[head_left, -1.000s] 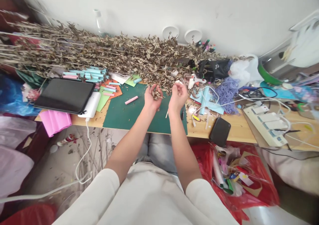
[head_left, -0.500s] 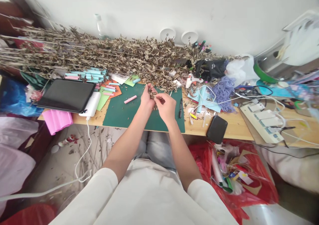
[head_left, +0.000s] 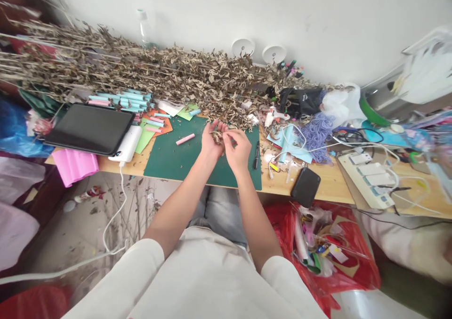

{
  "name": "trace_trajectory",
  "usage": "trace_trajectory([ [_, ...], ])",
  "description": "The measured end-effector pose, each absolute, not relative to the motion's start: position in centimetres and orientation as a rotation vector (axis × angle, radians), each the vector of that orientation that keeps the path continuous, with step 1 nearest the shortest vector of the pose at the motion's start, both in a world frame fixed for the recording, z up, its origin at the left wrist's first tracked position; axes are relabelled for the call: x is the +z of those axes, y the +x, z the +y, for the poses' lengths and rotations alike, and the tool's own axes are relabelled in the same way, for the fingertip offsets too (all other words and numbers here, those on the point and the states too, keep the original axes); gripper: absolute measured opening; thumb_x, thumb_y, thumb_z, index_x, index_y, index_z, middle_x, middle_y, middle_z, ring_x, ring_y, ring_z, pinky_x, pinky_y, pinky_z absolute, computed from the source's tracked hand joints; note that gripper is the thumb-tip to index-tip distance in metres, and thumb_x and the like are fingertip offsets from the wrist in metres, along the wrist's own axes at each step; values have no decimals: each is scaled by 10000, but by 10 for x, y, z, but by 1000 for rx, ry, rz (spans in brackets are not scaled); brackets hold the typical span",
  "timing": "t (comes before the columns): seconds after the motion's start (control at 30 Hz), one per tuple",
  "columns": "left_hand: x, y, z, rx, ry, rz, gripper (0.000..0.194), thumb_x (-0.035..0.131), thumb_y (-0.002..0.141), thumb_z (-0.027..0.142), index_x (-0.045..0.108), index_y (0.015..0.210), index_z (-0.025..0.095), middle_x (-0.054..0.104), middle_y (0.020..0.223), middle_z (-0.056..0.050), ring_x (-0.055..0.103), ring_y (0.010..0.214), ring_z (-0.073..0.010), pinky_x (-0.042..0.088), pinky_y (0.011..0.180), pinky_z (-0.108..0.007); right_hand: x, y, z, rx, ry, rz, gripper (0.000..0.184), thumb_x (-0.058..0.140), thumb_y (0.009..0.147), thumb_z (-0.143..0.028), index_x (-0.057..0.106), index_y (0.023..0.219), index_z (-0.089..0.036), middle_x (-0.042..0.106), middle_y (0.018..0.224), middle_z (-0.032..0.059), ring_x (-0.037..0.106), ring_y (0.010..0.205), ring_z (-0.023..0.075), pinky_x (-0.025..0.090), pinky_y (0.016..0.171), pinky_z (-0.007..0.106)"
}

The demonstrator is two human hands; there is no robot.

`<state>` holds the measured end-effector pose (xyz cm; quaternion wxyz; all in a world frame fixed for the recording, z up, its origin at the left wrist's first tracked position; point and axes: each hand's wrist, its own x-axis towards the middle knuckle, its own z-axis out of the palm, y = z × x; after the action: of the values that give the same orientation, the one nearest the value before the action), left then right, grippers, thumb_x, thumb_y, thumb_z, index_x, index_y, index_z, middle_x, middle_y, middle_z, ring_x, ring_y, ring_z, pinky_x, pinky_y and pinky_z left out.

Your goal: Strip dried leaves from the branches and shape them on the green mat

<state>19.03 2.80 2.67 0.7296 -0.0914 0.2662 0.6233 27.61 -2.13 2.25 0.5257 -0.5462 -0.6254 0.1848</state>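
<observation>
Palm up and cupped, my left hand (head_left: 211,142) cradles a small heap of dried leaves (head_left: 216,135). My right hand (head_left: 237,148) is closed in a pinch at the edge of that heap, thumb and forefinger on the dried leaves. Both hands are over a green cutting mat (head_left: 169,159). A pink paper tube (head_left: 185,139) lies on the mat to the left of my hands, and a black pen (head_left: 256,155) to the right. Just behind my fingers begins a long pile of dried leafy stems (head_left: 197,79).
On the left are a black tablet (head_left: 92,128), a white power bank (head_left: 126,142) and several blue paper tubes (head_left: 136,100). A glue gun (head_left: 275,116), purple yarn (head_left: 319,138), a black phone-like slab (head_left: 305,187) and a power strip (head_left: 367,178) sit on the right. Below hangs a red bag (head_left: 356,272).
The view has shifted slightly. My left fingers have opened out a little around the dried leaves, while my right hand stays pinched beside them.
</observation>
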Motion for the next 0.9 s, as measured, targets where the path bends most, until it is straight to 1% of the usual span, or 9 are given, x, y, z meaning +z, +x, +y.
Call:
trace_trajectory([
  [0.07,27,190,29,1379,-234,600,286,384,1008,279,651,1026,179,626,698,-19,625,644,-103,528,725,-218,20,278,-30,478,-1317,-1458,218,590,888,-396,706,987,-240,679,1046,76,647,855,192,556,716,324],
  [0.17,29,190,26,1354,-188,606,306,378,1017,308,657,1002,183,642,727,-23,613,626,-103,521,679,-221,17,279,-35,545,-1331,-1497,264,680,823,-403,715,1038,-253,673,1031,62,633,767,175,559,674,320],
  [0.33,29,193,20,1355,-110,599,243,430,999,259,661,1017,183,611,706,-6,573,591,-88,502,671,-206,19,278,-30,447,-1384,-1534,99,675,821,-312,757,837,-259,637,930,51,632,913,215,548,789,365],
  [0.47,25,193,22,1353,-157,605,283,376,1021,255,649,1033,181,565,631,11,525,517,-78,482,608,-190,22,281,-26,596,-1285,-1437,132,656,843,-356,743,847,-257,643,1008,53,635,972,215,545,777,355],
  [0.53,24,192,22,1349,-157,601,262,390,1013,237,644,1033,176,620,688,-9,599,590,-93,510,663,-203,22,281,-22,554,-1292,-1365,160,646,854,-377,741,864,-248,643,1034,63,626,997,224,545,801,370],
  [0.67,27,193,19,1343,-103,565,230,434,992,243,637,1069,166,710,888,-63,707,888,-166,548,856,-281,19,276,-15,287,-1432,-1470,155,666,846,-364,763,855,-244,639,970,83,594,990,245,515,903,431],
  [0.73,29,193,17,1337,-78,570,236,435,985,215,621,1124,172,721,963,-72,702,986,-185,544,912,-312,18,274,-16,316,-1419,-1517,236,598,898,-377,753,1010,-239,651,967,83,611,901,208,538,839,381],
  [0.8,31,192,15,1349,-55,586,281,398,992,191,593,1194,185,718,1072,-84,685,1066,-199,540,943,-345,17,273,-20,380,-1404,-1502,358,567,919,-397,671,1219,-232,674,1014,80,625,827,170,552,767,324],
  [0.9,31,192,11,1384,-2,631,323,368,1007,220,564,1262,202,686,1211,-96,650,1156,-219,534,965,-372,15,272,-26,418,-1426,-1529,463,652,865,-405,621,1297,-241,702,1093,77,651,850,175,561,771,313],
])
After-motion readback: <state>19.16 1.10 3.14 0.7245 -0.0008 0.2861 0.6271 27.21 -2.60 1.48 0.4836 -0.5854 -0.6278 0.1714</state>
